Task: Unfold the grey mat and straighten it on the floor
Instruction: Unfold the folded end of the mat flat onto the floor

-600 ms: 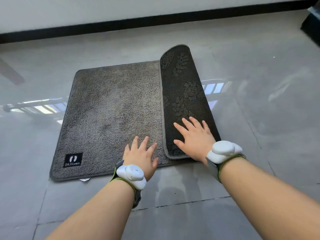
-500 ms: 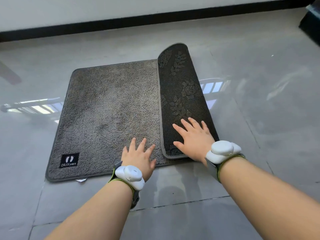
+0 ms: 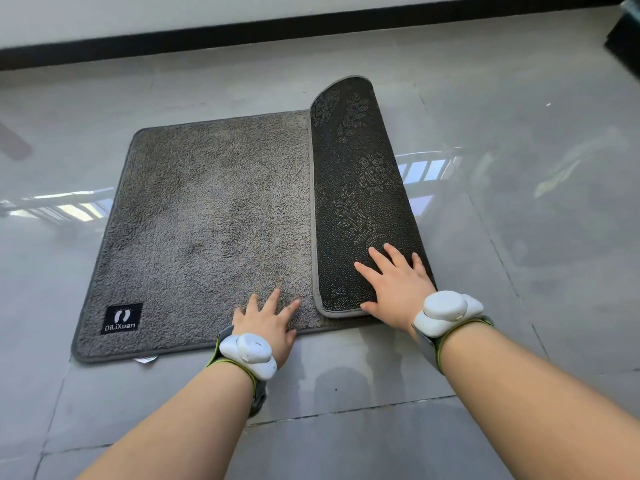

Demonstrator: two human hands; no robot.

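A grey fluffy mat [image 3: 207,216] lies on the floor, with a black label at its near left corner. Its right part is folded over onto the pile, showing a black dotted underside [image 3: 356,188] with a leaf pattern. My left hand [image 3: 266,320] rests flat on the grey pile at the near edge, fingers spread. My right hand [image 3: 394,285] lies flat on the near end of the folded flap, fingers apart. Neither hand grips anything.
Glossy grey floor tiles [image 3: 519,237] surround the mat. A white wall with a black skirting board [image 3: 311,26] runs along the far side. A dark object [image 3: 627,39] sits at the far right corner.
Both hands stay flat where they were. The view has shifted only slightly; the fold looks the same.
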